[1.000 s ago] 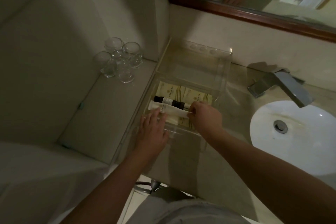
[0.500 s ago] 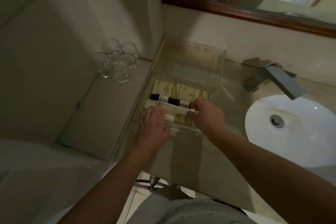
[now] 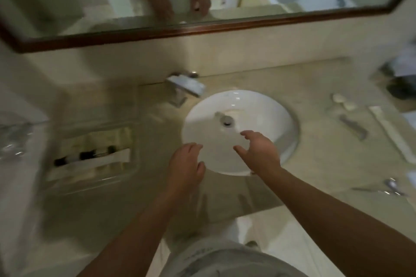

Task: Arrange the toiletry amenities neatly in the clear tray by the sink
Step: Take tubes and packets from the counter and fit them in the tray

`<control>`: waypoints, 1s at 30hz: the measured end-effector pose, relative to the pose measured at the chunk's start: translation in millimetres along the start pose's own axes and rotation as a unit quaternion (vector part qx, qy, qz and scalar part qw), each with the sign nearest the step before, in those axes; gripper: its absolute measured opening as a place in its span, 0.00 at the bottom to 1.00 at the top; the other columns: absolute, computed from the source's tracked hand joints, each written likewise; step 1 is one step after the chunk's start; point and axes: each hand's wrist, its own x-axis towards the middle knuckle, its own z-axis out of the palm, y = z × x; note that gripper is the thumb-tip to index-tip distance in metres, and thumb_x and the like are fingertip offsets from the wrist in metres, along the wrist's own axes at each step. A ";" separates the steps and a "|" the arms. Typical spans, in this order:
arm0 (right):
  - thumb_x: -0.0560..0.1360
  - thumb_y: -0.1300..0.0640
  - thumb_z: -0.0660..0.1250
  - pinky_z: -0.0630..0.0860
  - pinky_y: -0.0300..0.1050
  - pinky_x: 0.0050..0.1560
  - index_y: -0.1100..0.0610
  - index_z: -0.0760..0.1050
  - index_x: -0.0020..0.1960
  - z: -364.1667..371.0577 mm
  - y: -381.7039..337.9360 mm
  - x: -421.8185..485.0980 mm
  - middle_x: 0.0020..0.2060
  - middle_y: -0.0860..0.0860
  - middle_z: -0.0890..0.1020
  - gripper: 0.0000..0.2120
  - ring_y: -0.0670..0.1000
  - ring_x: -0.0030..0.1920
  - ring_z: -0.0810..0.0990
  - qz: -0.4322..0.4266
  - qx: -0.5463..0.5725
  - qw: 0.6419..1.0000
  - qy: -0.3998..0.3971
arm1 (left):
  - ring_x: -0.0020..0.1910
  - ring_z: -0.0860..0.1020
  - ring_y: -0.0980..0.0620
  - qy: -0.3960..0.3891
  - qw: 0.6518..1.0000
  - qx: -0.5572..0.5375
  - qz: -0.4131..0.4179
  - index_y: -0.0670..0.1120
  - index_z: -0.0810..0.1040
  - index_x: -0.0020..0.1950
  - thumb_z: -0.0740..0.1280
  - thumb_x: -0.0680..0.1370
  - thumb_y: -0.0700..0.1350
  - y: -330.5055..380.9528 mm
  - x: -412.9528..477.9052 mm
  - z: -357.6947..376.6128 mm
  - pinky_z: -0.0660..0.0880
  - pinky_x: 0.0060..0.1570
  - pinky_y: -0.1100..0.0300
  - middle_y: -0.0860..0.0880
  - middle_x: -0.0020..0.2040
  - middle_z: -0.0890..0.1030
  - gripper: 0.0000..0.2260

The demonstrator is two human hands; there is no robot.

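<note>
Head cam: left hand (image 3: 188, 165) & right hand (image 3: 258, 153) both spread wide, empty, over sink (image 3: 276, 108). Clear tray (image 3: 90, 183) w/ amenities left of sink; loose items (image 3: 344, 102) right of sink, prob next pickup.

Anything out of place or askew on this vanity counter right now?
Yes. Several small items lie loose on the counter right of the sink, outside the clear tray on its left. Both hands, left and right, hover empty over the basin. Blur hides finer detail.
</note>
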 end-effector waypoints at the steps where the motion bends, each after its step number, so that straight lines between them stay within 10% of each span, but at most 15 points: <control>1: 0.72 0.42 0.69 0.75 0.47 0.56 0.48 0.73 0.67 -14.4 26.7 -4.2 0.60 0.49 0.80 0.25 0.52 0.59 0.79 0.024 0.005 1.000 0.004 | 0.56 0.77 0.39 -0.007 1.000 -0.007 0.021 0.41 0.77 0.60 0.60 0.68 0.48 25.1 6.7 15.0 0.73 0.57 0.50 0.40 0.57 0.80 0.23; 16: 0.73 0.43 0.67 0.77 0.47 0.51 0.48 0.74 0.64 -123.6 283.3 -35.6 0.58 0.48 0.81 0.21 0.52 0.56 0.80 0.197 0.043 0.977 0.067 | 0.57 0.75 0.39 -0.140 0.977 -0.028 0.159 0.41 0.75 0.62 0.57 0.69 0.49 276.4 65.0 156.3 0.70 0.58 0.52 0.40 0.58 0.78 0.24; 30: 0.73 0.49 0.66 0.75 0.50 0.48 0.53 0.75 0.63 -178.3 431.8 63.1 0.55 0.55 0.78 0.19 0.58 0.54 0.78 0.265 -0.018 0.958 0.104 | 0.60 0.72 0.44 -0.173 0.981 -0.025 0.086 0.43 0.74 0.62 0.54 0.72 0.53 378.4 208.1 247.8 0.68 0.62 0.52 0.43 0.61 0.75 0.23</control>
